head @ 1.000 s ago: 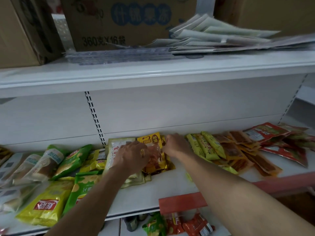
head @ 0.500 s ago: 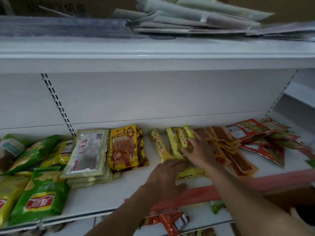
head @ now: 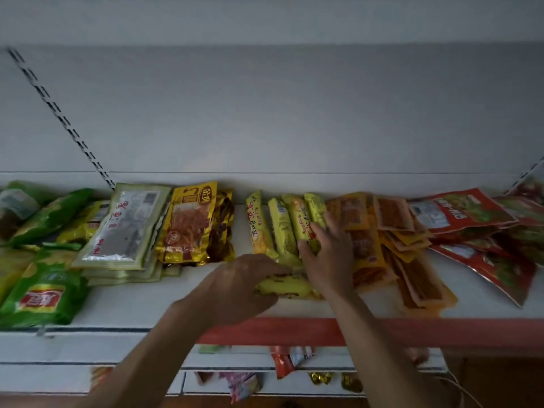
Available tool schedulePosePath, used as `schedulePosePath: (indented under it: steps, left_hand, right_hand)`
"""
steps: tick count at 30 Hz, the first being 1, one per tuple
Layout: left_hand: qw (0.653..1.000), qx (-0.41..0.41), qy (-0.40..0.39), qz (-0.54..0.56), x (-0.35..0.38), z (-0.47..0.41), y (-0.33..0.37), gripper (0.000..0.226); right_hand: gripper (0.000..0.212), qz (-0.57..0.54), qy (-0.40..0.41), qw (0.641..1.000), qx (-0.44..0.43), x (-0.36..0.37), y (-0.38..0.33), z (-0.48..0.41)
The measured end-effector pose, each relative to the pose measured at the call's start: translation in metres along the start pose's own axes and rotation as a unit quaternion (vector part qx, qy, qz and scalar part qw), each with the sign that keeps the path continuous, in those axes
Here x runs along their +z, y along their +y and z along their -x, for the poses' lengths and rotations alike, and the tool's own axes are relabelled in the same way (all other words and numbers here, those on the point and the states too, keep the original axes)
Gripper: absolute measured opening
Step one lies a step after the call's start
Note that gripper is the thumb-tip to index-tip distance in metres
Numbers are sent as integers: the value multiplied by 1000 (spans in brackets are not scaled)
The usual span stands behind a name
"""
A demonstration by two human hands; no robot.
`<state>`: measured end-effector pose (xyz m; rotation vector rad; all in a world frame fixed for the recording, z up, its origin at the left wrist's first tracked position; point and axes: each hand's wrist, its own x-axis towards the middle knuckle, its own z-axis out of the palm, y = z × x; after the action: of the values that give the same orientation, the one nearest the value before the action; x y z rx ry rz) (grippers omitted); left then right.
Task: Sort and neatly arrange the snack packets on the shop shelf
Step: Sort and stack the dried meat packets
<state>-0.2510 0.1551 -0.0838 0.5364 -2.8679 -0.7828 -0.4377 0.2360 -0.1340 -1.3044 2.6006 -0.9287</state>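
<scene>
Both hands are working at the centre of a white shop shelf (head: 164, 307). The left hand (head: 235, 290) is closing its grip around a yellow packet lying crosswise (head: 287, 285) near the front edge. The right hand (head: 326, 254) is resting fingers-spread on a row of upright yellow-green packets (head: 282, 228), grip open, beside orange packets (head: 368, 231). Green bags (head: 44, 295) are lying at lower left, red packets (head: 459, 213) at right.

Red Chinese characters, upside down, run along the clear-and-silver packet (head: 126, 228) well left of the fingers. A white-on-red logo, inverted, marks the green packet (head: 41, 298) farther left. Other print is too blurred to read.
</scene>
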Motion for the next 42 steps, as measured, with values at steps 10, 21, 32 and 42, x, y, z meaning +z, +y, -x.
schedulePosePath:
  steps: [10,21,32,42]
  left_hand:
    - [960,-200,193,27,-56,6,-2,33]
    - [928,-250,270,61,51,-63,3,80]
    - [888,-197,414,43,50,-56,-10,44]
    - [945,-201,198,-164,49,-48,-25,76]
  right_hand:
    - [62,52,-24,998,-34,0,2,1]
    - [56,71,-29,996,-51,-4,-1,4]
    - [45,51,-34,998,-25,-9,-6,-4]
    - [43,48,-22,998,29,-19,-19,-10]
